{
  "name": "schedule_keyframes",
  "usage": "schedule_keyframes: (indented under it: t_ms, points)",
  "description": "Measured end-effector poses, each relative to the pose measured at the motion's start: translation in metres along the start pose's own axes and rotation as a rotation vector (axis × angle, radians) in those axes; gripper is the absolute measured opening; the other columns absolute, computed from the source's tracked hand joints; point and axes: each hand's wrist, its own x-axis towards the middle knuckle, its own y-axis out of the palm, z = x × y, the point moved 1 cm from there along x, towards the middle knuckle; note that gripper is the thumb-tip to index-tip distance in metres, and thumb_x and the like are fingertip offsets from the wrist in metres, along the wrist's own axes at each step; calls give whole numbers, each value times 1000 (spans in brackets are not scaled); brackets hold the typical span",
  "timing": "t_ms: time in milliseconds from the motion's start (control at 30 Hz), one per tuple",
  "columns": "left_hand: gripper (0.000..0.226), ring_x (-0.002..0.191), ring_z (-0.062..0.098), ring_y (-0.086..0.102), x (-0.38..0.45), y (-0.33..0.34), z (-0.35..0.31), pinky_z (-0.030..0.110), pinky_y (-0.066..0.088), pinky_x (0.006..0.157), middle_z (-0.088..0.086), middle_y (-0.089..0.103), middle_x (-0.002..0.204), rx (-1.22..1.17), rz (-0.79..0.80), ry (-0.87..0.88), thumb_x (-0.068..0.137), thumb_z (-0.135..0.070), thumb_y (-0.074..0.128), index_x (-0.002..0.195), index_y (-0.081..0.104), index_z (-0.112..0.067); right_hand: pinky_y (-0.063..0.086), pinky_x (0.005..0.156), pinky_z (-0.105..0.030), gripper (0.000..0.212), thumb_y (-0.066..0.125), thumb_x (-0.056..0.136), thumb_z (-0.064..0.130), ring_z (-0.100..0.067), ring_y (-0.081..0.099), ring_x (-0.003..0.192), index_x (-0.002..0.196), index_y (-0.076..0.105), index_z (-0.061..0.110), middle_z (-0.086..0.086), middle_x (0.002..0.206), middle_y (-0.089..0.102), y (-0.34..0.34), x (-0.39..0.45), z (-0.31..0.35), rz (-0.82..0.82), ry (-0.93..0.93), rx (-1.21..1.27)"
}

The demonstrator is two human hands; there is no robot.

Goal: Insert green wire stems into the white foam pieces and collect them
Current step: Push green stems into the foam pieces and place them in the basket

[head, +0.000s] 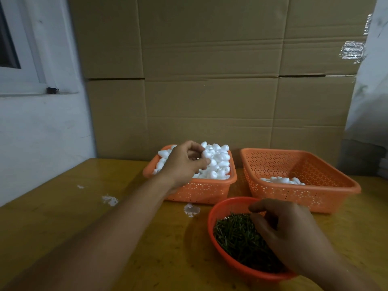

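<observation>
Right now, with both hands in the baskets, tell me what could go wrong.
1. The foam pieces are heaped above the rim of the left basket; the left hand, picking among them, could knock some onto the table.
2. The round basket of green stems sits near the table's front edge; the right hand digging in might tip or push it.
3. The stems look thin and tangled, so several may lift at once.

3 orange baskets (302, 185) crowd the counter's (63, 223) right; its left half lies open; cardboard wall (210, 80) blocks behind.
</observation>
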Motion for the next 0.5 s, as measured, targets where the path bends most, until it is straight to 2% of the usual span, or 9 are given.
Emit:
schedule_keyframes:
  t_ms: [133, 200, 267, 333, 400, 500]
  points:
    - [32, 85, 17, 71, -38, 12, -9, 23, 51, 68, 7, 76, 88, -46, 33, 60, 96, -5, 64, 107, 50, -32, 37, 45, -17, 12, 69, 89, 31, -1, 60, 52, 99, 76, 35, 31, 64, 63, 0, 0, 1, -4, 0, -11]
    - [31, 81, 13, 67, -54, 18, -12, 24, 53, 72, 12, 74, 94, -2, 80, 90, 99, -4, 57, 104, 49, -33, 39, 46, -17, 11, 71, 87, 30, 1, 61, 55, 96, 76, 35, 32, 64, 62, -1, 1, 2, -14, 2, -24]
    - [29, 76, 5, 62, -67, 24, -13, 19, 52, 68, 11, 70, 94, 28, 131, 117, 102, -4, 52, 100, 52, -33, 44, 50, -18, 12, 73, 86, 28, 1, 63, 58, 94, 76, 36, 28, 62, 64, -1, 1, 1, 0, 1, -40]
    - [28, 74, 1, 61, -78, 28, -15, 15, 49, 65, 6, 67, 89, 41, 182, 127, 103, -6, 50, 96, 56, -32, 53, 60, -25, 13, 74, 85, 29, 0, 65, 65, 93, 76, 40, 26, 70, 68, 0, 1, 0, 46, 8, -79]
    - [24, 78, 6, 63, -85, 32, -16, 19, 50, 70, 5, 66, 90, 28, 217, 145, 103, -7, 52, 96, 60, -29, 56, 71, -28, 14, 73, 86, 32, 0, 67, 74, 95, 76, 42, 25, 83, 72, 1, 2, -1, 113, 20, -144]
    - [18, 84, 18, 63, -94, 36, -17, 31, 52, 77, 15, 66, 97, -46, 267, 151, 97, -6, 61, 99, 62, -24, 55, 76, -25, 13, 72, 87, 31, -1, 65, 81, 94, 77, 41, 23, 91, 71, -1, 4, 0, 174, 26, -212]
